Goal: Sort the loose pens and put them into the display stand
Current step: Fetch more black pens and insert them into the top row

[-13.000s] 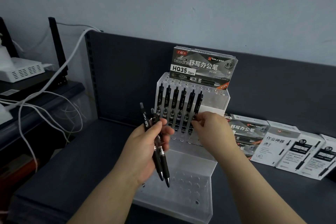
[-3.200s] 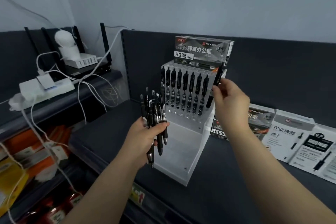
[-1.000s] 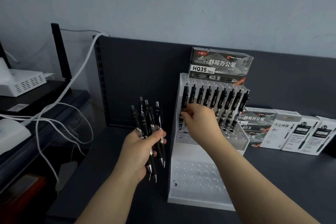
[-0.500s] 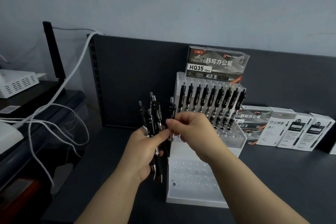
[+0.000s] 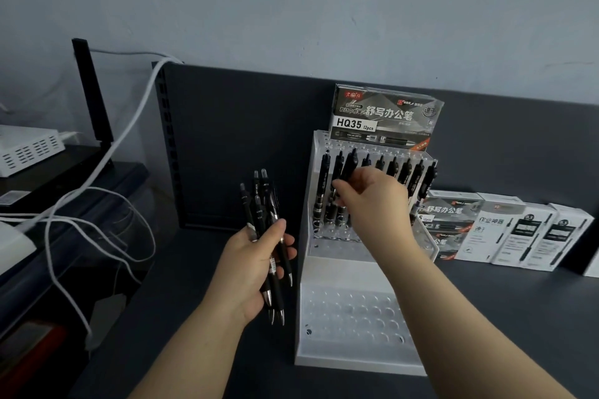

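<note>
A clear tiered display stand (image 5: 350,327) sits on the dark shelf, its upper tier holding a row of several black pens (image 5: 405,172). My left hand (image 5: 252,262) grips a bundle of several black pens (image 5: 269,230), tips down, just left of the stand. My right hand (image 5: 372,201) pinches one black pen (image 5: 348,165) in front of the stand's upper row, near its left end, tilted slightly. The lower tier's holes show no pens.
An HQ35 pen box (image 5: 385,120) stands on top of the stand. More pen boxes (image 5: 518,230) line the shelf on the right. White cables (image 5: 97,220) and a white device (image 5: 29,149) lie on the left. A dark back panel (image 5: 243,146) rises behind.
My right hand took one pen from the bundle in my left hand and carried it right and up to the stand's upper row. The left hand lowered slightly.
</note>
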